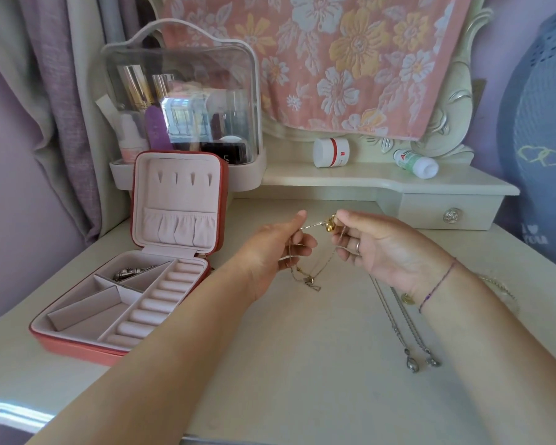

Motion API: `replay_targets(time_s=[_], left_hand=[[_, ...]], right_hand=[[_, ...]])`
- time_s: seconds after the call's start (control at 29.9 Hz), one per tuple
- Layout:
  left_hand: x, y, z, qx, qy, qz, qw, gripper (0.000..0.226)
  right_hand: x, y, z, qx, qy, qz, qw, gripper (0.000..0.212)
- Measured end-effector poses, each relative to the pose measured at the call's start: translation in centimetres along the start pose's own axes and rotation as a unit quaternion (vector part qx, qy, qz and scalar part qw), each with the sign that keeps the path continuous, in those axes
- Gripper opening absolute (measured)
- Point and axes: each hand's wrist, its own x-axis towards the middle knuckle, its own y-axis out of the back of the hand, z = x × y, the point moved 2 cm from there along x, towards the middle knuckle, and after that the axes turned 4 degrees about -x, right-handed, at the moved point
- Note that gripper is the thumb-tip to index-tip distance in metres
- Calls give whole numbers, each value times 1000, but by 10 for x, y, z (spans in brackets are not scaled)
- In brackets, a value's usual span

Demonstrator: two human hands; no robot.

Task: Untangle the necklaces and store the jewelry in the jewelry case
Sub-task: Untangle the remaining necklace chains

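Necklaces point(305, 274), tangled, are held above the table, pinched by the curled fingers of the left hand point(270, 252) and right hand point(385, 252), with the open jewelry case point(77, 345) at eight o'clock. The chains are judged light, limp and easily kinked, so hold is best taken beside the gold pendant point(329, 223), at twelve o'clock of the knot

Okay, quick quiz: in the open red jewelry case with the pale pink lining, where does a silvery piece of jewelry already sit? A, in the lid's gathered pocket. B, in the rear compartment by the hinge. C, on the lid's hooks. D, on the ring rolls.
B: the silvery piece lies in the rear compartment of the red jewelry case, right beside the hinge.
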Motion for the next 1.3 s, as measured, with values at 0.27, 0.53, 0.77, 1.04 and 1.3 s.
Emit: replay_targets(time_s=[0.27, 0.53, 0.77, 1.04, 1.3], left_hand=[[-4, -5, 2, -26, -4, -77, 997, 27], [-1, -2, 0, -71, -21, -83, 994, 7], [-2, -5, 1, -35, -46, -66, 996, 7], [-1, -3, 0, -3, -65, -79, 995, 6], [-1, -7, -2, -67, -13, -130, 989, 11]], right_hand=[[-1, -2, -1, -56, 60, -9, 997, 14], [0, -1, 1, -144, 84, -7, 986, 3], [1, -2, 3, -184, 92, 13, 979, 19], [3, 1, 3, -153, 103, 41, 982, 13], [5, -4, 5, -136, 63, 36, 988, 9]])
